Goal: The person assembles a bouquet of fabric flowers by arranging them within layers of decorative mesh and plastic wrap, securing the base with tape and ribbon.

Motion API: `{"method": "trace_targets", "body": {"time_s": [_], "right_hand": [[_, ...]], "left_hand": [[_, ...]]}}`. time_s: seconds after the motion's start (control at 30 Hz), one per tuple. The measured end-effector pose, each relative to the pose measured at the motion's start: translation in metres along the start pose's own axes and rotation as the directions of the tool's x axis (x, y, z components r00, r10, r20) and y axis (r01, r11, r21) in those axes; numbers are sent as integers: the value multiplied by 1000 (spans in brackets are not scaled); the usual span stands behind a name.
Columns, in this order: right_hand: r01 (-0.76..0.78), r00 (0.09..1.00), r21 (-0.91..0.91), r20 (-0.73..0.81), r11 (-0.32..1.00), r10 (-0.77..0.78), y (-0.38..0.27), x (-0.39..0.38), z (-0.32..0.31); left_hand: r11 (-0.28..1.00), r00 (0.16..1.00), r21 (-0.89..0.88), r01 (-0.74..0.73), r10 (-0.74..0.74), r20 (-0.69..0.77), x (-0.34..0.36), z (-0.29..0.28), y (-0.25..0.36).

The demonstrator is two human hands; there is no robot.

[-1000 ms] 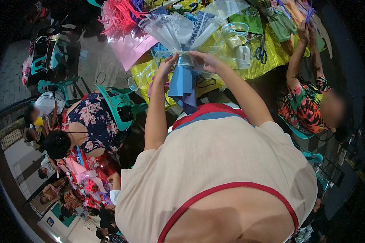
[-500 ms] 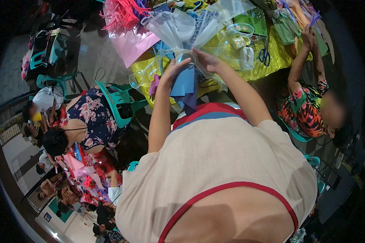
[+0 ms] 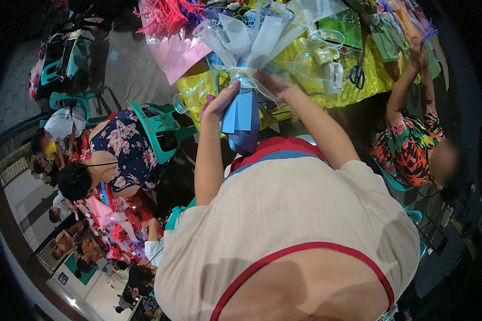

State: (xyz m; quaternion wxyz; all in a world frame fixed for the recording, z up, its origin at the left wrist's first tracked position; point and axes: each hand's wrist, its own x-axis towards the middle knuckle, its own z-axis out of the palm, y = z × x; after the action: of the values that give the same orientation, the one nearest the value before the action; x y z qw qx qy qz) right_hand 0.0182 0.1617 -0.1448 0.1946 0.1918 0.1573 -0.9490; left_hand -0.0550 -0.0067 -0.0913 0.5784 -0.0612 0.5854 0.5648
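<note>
An empty-looking bouquet wrapper of white sheer paper and mesh [image 3: 233, 37] fans out over the table, tied at its neck with a pale translucent ribbon [image 3: 240, 72]. Its light and dark blue lower part [image 3: 241, 120] hangs toward me. My left hand [image 3: 222, 100] is closed around the wrapper's left side just below the knot. My right hand [image 3: 274, 85] grips the right side of the neck, its fingertips partly hidden by the sheer ribbon. Loose clear ribbon loops [image 3: 187, 101] lie either side on the yellow table cover [image 3: 326, 97].
Pink paper [image 3: 174, 59], pink pipe cleaners [image 3: 166, 16], blue-handled scissors [image 3: 357, 75] and a green board [image 3: 341, 29] lie on the table. A person [image 3: 407, 150] handles stems at right. Another person [image 3: 118, 150] sits at left by teal chairs [image 3: 152, 128] and a decoration-covered table [image 3: 110, 227].
The bouquet's neck and both hands are slightly lower in the picture and a little to the right. My left hand's grip has shifted further down below the knot.
</note>
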Motion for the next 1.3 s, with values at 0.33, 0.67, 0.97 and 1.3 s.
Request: {"method": "trace_targets", "body": {"time_s": [0.33, 0.67, 0.97, 1.3], "right_hand": [[200, 980, -13, 18, 980, -199, 9, 14, -4], [70, 997, -40, -31, 997, -71, 17, -1, -13], [128, 991, 95, 13, 987, -130, 18, 16, -1], [148, 986, -20, 76, 989, -146, 9, 14, 15]], "left_hand": [[990, 1000, 144, 5, -5, 5, 8, -5, -6], [998, 998, 46, 49, -48, -31, -5, -6, 5], [998, 998, -28, 52, -53, -33, -15, 0, 6], [999, 992, -22, 49, -51, -114, -16, -11, 8]]}}
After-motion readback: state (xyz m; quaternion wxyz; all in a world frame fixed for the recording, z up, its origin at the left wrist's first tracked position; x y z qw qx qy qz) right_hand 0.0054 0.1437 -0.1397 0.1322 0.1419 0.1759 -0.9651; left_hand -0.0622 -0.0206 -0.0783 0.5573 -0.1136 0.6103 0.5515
